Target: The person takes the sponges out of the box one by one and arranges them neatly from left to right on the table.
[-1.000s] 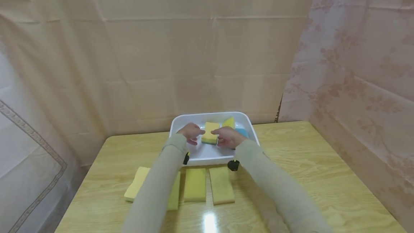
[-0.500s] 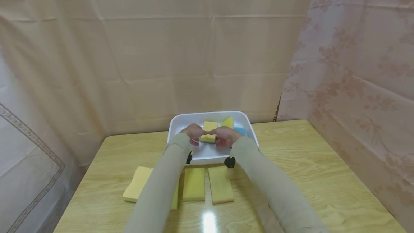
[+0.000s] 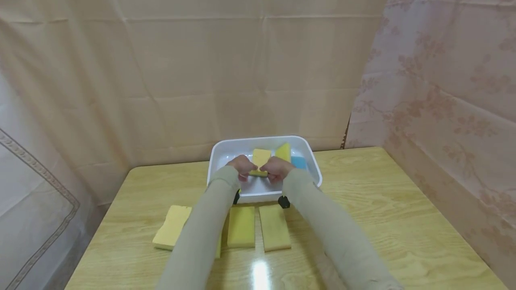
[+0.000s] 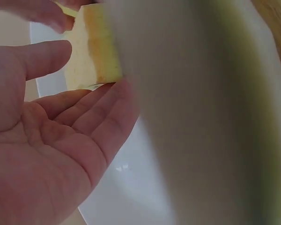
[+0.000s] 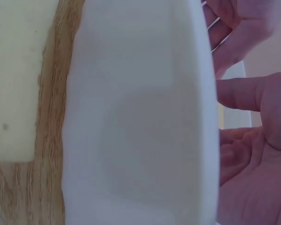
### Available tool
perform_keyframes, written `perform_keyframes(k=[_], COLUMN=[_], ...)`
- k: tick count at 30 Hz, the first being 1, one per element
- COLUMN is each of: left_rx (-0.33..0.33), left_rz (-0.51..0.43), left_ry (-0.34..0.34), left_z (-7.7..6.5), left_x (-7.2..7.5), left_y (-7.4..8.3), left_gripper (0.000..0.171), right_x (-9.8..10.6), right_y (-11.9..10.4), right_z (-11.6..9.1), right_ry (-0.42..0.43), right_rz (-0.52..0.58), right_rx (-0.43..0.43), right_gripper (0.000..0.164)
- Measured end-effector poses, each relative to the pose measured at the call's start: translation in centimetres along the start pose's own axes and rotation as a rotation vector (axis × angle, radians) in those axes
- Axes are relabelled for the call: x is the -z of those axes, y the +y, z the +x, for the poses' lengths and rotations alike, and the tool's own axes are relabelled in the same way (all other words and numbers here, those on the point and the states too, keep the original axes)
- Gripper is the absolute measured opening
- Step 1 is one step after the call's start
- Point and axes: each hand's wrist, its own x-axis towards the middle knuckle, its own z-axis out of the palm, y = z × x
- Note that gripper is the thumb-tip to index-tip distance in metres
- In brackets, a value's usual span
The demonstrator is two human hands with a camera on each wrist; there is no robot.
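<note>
A yellow sponge (image 3: 261, 157) lies in the white tray (image 3: 225, 143), between my two hands. My left hand (image 3: 241, 164) is at its near left corner; in the left wrist view the fingers (image 4: 105, 105) reach its lower edge and the thumb lies over its side. At the near right corner is my right hand (image 3: 278, 168), its thumb on the sponge and its fingers curled below. The tray wall hides much of the right hand's grip in the right wrist view. Behind that hand, a yellow sponge (image 3: 284, 151) leans up beside a blue piece (image 3: 298, 162).
Several yellow sponges lie in a row before the tray: a pale one (image 3: 172, 227) at left, one mostly under the left sleeve, a brighter one (image 3: 241, 227) and a duller one (image 3: 275, 228). The wooden table (image 3: 371, 200) meets a beige curtain (image 3: 242, 57) behind.
Both hands have closed in on the sponge in the tray, their thumbs coming from its sides down to its near edge. The sponges on the table have stayed put.
</note>
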Motion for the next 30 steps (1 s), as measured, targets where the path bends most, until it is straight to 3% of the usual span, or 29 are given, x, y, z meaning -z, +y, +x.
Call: perform_keyframes(k=[10,17,23,27,30], left_rx=[0.013,0.027,0.026,0.026,0.023], left_rz=[0.159,0.161,0.147,0.163,0.183], left_ry=[0.033,0.026,0.009,-0.006,-0.012], left_z=[1.0,1.4,1.0,0.7,0.8], left_x=[-0.3,-0.5,-0.2,-0.1,0.0], left_y=[0.1,-0.2,-0.3,-0.1,0.0], left_gripper=[0.022,0.031,0.039,0.042,0.045], right_x=[0.1,0.2,0.1,0.0,-0.1], right_y=[0.2,0.6,0.3,0.4,0.3], right_z=[0.6,1.1,0.4,0.6,0.6], right_ry=[0.036,-0.016,-0.009,-0.002,0.002], right_rz=[-0.046,-0.051,-0.026,-0.023,-0.021], right_rx=[-0.044,-0.049,-0.051,-0.055,-0.051], right_gripper=[0.024,0.029,0.023,0.033,0.029])
